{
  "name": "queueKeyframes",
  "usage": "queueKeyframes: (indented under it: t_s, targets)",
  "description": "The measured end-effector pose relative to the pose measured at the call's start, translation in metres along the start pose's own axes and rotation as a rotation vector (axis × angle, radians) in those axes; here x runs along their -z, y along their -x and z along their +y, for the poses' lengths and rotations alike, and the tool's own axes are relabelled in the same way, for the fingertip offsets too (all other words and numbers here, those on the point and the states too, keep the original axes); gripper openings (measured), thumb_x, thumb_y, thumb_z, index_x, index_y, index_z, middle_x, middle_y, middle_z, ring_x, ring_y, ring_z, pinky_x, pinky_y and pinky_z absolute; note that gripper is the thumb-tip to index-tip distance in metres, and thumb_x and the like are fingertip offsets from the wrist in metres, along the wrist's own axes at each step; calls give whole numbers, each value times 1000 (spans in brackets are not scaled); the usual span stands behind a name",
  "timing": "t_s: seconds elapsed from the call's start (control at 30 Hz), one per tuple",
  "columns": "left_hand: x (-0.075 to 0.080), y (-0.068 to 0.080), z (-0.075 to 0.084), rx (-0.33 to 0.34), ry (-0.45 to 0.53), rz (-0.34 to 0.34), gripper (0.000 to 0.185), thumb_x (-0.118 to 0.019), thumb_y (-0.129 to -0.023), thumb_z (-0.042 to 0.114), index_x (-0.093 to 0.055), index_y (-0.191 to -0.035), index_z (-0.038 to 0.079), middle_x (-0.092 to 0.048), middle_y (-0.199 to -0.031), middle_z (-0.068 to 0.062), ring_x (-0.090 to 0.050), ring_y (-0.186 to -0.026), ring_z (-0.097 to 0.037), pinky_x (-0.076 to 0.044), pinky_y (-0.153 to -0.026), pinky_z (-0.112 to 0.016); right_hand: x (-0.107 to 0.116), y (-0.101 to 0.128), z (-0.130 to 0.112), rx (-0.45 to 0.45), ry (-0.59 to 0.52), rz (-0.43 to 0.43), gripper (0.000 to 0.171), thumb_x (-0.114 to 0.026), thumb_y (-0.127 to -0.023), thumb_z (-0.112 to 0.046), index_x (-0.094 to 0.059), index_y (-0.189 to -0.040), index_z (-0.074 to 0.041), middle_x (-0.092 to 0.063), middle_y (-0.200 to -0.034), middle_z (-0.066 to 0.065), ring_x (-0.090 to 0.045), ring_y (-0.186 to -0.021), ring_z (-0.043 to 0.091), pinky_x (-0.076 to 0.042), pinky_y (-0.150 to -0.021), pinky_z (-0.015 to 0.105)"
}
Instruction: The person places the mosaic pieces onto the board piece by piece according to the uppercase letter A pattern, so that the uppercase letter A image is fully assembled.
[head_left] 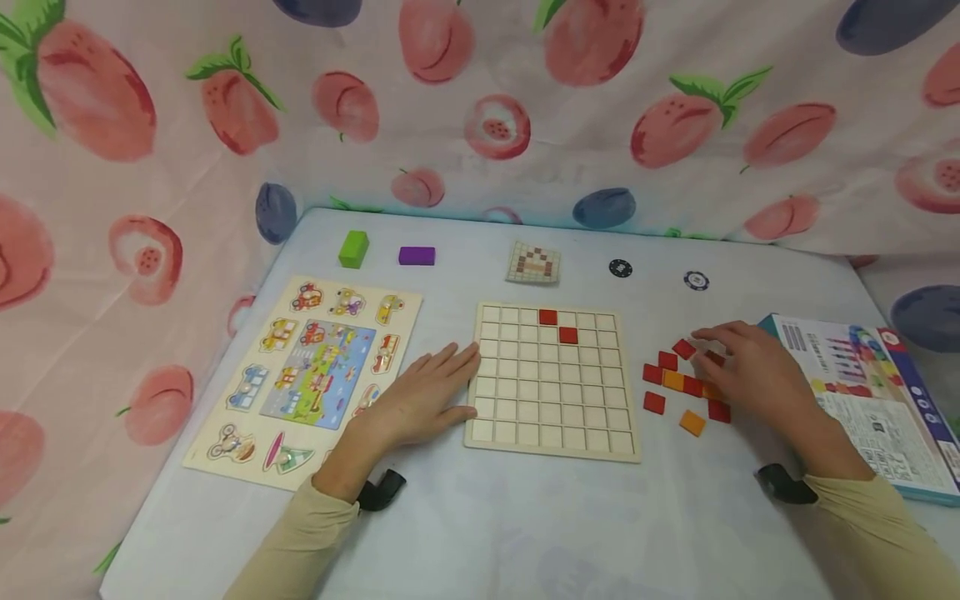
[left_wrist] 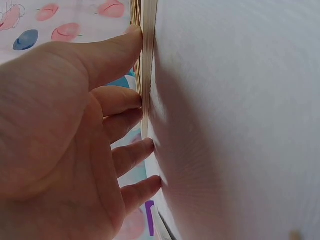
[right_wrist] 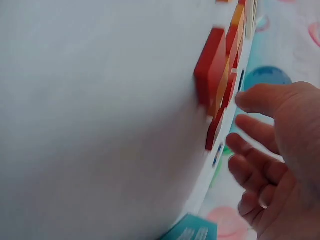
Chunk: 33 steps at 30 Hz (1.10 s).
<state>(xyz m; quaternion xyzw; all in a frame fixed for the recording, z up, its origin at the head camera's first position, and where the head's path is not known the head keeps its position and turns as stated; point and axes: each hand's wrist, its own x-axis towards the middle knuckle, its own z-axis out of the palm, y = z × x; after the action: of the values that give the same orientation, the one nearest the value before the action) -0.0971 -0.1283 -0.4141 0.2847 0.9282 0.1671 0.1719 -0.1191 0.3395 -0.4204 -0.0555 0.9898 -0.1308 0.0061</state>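
- Right hand [head_left: 757, 379]: over the loose tiles [head_left: 654, 402], right of the grid [head_left: 551, 400]. Grip apart, thumb clear of fingers, no tile pinched that I can see.
- Left hand [head_left: 416, 396]: fingers fairly straight, thumb and fingertips against the grid's left edge. Grip not clamped on anything; reads as steadying.
- Step: looks like picking a tile. Two are seated: one red tile [head_left: 548, 317] top row, fourth column; another [head_left: 568, 335] one row down, one column right.
- Next move, my read: thumb and fingertip pinch on one tile's edges, neighbours undisturbed, then a square drop into a cell.
- Tiles: thick flat squares, red and orange, crisp edges, smooth faces. Should pinch fine but slide easily.
- Grid: pale wood look, raised ribs between shallow square cells.
- Beyond it: card [head_left: 534, 262] with a blocky squares pattern, on the white worktop [head_left: 562, 533].
- Far right: printed box [head_left: 877, 408], glossy-looking.
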Motion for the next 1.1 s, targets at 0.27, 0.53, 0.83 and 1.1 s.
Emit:
queueKeyframes:
  t_s: [0.27, 0.53, 0.83, 1.1]
  targets:
    - [0, 1, -1, -2, 7, 5, 78, -62, -108, 40, -26, -170, 8, -19, -181, -6, -15, -169, -35, -20, -136, -59, 8, 8, 18, -63, 34, -102, 45, -81, -94, -27, -72, -132, -4, -62, -130, 33, -53, -120, 52, -56, -91, 68]
    - [0, 2, 0, 0, 14, -2, 77, -61, -109, 39, -25, -170, 8, -17, -181, -6, -14, -169, -35, -19, -137, -60, 4, 8, 24, -67, 21, -73, 44, -83, -93, -27, -73, -130, -5, -65, -126, 32, -57, -110, 48, -58, -85, 62]
    - [-1, 2, 0, 1, 1, -2, 77, -59, -109, 39, -24, -170, 8, -16, -181, -6, -13, -169, -35, -18, -137, -60, 4, 2, -7, 4, -48, -24, 47, -80, -96, -29, -70, -136, -6, -65, -125, 27, -59, -109, 45, -60, -85, 61]
    - [-1, 2, 1, 1, 7, 2, 77, -59, -109, 39, -23, -171, 8, -16, -181, -5, -13, -169, -34, -18, -137, -59, -9, -10, -67, 197, -65, -6, 37, -82, -95, -25, -77, -129, -11, -73, -116, 13, -62, -96, 27, -61, -79, 42]
